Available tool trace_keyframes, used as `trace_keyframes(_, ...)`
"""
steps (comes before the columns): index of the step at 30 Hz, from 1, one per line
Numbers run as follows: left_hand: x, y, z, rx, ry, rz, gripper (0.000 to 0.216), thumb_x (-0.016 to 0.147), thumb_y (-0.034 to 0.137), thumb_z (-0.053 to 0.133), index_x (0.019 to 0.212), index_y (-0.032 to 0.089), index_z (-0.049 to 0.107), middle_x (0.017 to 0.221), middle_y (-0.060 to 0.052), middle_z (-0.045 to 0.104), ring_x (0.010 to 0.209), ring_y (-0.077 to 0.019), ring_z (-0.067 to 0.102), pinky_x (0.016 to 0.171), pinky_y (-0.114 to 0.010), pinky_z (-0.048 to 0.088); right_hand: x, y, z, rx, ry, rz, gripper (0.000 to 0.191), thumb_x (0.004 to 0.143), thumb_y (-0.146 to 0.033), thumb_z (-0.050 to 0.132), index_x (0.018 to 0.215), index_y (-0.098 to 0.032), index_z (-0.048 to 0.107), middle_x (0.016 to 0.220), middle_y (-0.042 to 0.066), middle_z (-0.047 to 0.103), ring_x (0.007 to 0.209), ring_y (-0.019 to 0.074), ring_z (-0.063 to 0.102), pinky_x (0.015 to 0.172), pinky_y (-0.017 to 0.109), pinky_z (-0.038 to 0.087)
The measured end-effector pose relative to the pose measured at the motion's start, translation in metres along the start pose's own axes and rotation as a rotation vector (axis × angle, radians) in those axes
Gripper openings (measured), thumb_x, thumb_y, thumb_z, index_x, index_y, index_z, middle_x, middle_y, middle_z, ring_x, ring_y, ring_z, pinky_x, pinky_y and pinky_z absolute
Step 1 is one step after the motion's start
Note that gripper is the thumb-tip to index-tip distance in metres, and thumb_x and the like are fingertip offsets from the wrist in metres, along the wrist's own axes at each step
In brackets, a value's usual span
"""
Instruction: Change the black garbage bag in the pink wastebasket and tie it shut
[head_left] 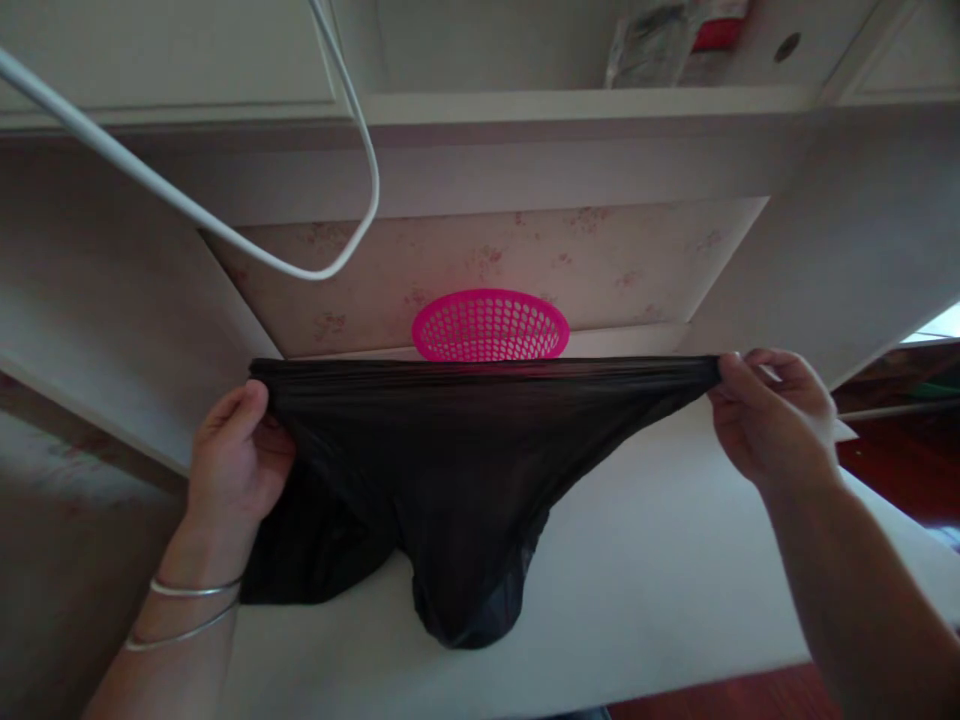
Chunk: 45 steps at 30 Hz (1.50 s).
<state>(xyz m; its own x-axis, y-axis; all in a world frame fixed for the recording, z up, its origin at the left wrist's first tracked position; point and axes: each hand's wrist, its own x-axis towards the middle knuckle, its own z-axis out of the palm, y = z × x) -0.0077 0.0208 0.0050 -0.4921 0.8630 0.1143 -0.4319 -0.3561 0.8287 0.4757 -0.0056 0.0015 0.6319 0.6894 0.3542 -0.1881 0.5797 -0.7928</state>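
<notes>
A thin, slightly see-through black stretchy garment (472,430) is pulled taut sideways between both hands. Its top edge makes a nearly straight line; below, it narrows to a rounded bunch low in the middle. Another dark fold hangs at the left, by the wrist. My left hand (240,450) pinches the upper left corner, thumb on top, with two thin silver bangles (187,610) on that arm. At the upper right corner, my right hand (776,410) grips the edge between thumb and fingers. Whether the garment is tights or something similar, I cannot tell.
Behind the garment stands a bright pink perforated plastic basket (491,325), its lower part hidden. A white tabletop (660,560) lies underneath. A white cable (300,268) loops down at upper left. White shelving (585,105) with transparent packages (652,45) is overhead.
</notes>
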Motion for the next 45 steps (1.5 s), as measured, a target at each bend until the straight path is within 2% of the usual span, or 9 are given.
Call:
trace_keyframes(4, -0.003, -0.003, -0.009, -0.038, -0.078, 0.005, 0.033, 0.068, 0.036, 0.092, 0.09, 0.019, 0.074, 0.089, 0.002, 0.08, 0.079, -0.0151, 0.07, 0.077, -0.028, 0.06, 0.0, 0.011, -0.004, 0.061, -0.079, 0.028, 0.039, 0.057, -0.029, 0.097, 0.086, -0.025, 0.071, 0.082, 0.001, 0.077, 0.075, 0.0141, 0.069, 0.068, 0.026, 0.053)
trace_keyframes(9, -0.02, -0.018, -0.011, 0.05, -0.361, -0.072, 0.081, 0.05, 0.069, 0.091, 0.113, 0.021, 0.074, 0.112, -0.007, 0.079, 0.112, -0.0322, 0.068, 0.095, -0.04, 0.06, -0.015, 0.042, -0.014, 0.062, -0.427, 0.279, 0.08, 0.061, -0.064, 0.088, 0.134, -0.039, 0.064, 0.137, 0.007, 0.068, 0.121, 0.0294, 0.065, 0.088, 0.043, 0.055)
trace_keyframes(17, -0.019, -0.042, 0.015, 0.121, -0.113, -0.3, 0.056, 0.044, 0.038, 0.101, 0.089, 0.018, 0.076, 0.087, -0.008, 0.08, 0.109, -0.0384, 0.073, 0.095, -0.048, 0.062, -0.025, 0.052, 0.023, -0.083, -0.357, 0.459, 0.045, 0.057, -0.047, 0.095, 0.092, -0.026, 0.077, 0.093, 0.005, 0.08, 0.101, 0.0338, 0.074, 0.095, 0.053, 0.058)
trace_keyframes(27, -0.042, -0.049, 0.037, -0.137, 0.048, -0.146, 0.017, 0.073, 0.036, 0.078, 0.085, 0.023, 0.078, 0.09, -0.002, 0.081, 0.116, -0.0316, 0.07, 0.109, -0.046, 0.054, -0.056, 0.039, 0.033, 0.195, -0.469, 0.582, 0.037, 0.077, -0.058, 0.074, 0.101, -0.03, 0.074, 0.109, 0.005, 0.08, 0.107, 0.0323, 0.073, 0.099, 0.055, 0.055)
trace_keyframes(32, -0.047, -0.051, 0.049, -0.244, -0.002, -0.219, 0.015, 0.072, 0.028, 0.066, 0.082, 0.023, 0.076, 0.085, -0.001, 0.08, 0.095, -0.026, 0.077, 0.097, -0.043, 0.061, -0.069, 0.036, 0.046, 0.383, -0.7, 0.553, 0.032, 0.087, -0.054, 0.067, 0.073, -0.029, 0.051, 0.046, -0.008, 0.057, 0.048, 0.0201, 0.064, 0.09, 0.054, 0.057)
trace_keyframes(34, -0.052, -0.052, 0.055, -0.322, -0.089, -0.25, 0.013, 0.072, 0.027, 0.066, 0.08, 0.022, 0.074, 0.079, 0.0, 0.077, 0.089, -0.025, 0.078, 0.092, -0.044, 0.063, -0.075, 0.039, 0.053, 0.422, -0.815, 0.61, 0.036, 0.093, -0.053, 0.061, 0.075, -0.027, 0.044, 0.043, -0.012, 0.046, 0.033, 0.0136, 0.049, 0.077, 0.047, 0.06)
trace_keyframes(40, -0.074, -0.057, 0.078, -0.316, -0.473, -0.457, 0.017, 0.086, 0.029, 0.067, 0.073, 0.02, 0.06, 0.054, 0.009, 0.05, 0.042, -0.0102, 0.061, 0.061, -0.032, 0.065, -0.084, 0.059, 0.067, 0.177, -0.924, 0.725, 0.04, 0.095, -0.057, 0.06, 0.081, -0.022, 0.049, 0.057, -0.008, 0.044, 0.039, 0.0061, 0.033, 0.038, 0.019, 0.034)
trace_keyframes(42, -0.08, -0.062, 0.086, -0.219, -0.571, -0.542, 0.032, 0.088, 0.033, 0.066, 0.065, 0.019, 0.05, 0.049, 0.01, 0.042, 0.028, -0.0046, 0.041, 0.038, -0.02, 0.048, -0.085, 0.062, 0.069, 0.099, -0.903, 0.726, 0.041, 0.093, -0.058, 0.063, 0.083, -0.019, 0.054, 0.06, -0.005, 0.045, 0.045, 0.0067, 0.035, 0.04, 0.018, 0.03)
trace_keyframes(45, -0.087, -0.072, 0.096, -0.004, -0.558, -0.594, 0.029, 0.083, 0.034, 0.071, 0.071, 0.021, 0.047, 0.042, 0.013, 0.035, 0.027, -0.0021, 0.026, 0.031, -0.013, 0.024, -0.084, 0.057, 0.071, 0.126, -0.844, 0.791, 0.046, 0.088, -0.062, 0.065, 0.093, -0.017, 0.066, 0.068, -0.001, 0.052, 0.055, 0.0101, 0.042, 0.047, 0.021, 0.035)
